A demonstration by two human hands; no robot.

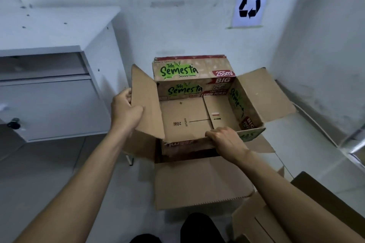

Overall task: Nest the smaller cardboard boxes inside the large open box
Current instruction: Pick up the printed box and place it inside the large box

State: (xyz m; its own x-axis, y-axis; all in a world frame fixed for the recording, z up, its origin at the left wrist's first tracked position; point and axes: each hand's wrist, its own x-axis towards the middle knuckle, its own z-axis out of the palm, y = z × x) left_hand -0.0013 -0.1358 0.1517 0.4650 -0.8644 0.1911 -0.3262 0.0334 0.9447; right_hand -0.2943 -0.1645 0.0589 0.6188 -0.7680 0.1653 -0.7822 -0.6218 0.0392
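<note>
A large plain cardboard box (197,181) stands open on the floor, its near flap folded out toward me. A smaller open box printed "Teh Semesta" (185,120) sits tilted in its mouth, flaps spread, and a dark gap of the large box's inside shows in front of it. My left hand (126,109) grips the smaller box's upright left flap. My right hand (227,140) is closed over the smaller box's near edge. Another flattened cardboard box (254,221) lies at the bottom right, partly under my right forearm.
A white cabinet (51,94) with a black lock knob stands on the left. White walls meet in a corner close behind and to the right of the boxes, with a recycling sign (250,0) taped up. My dark trouser knees (197,227) are at the bottom edge.
</note>
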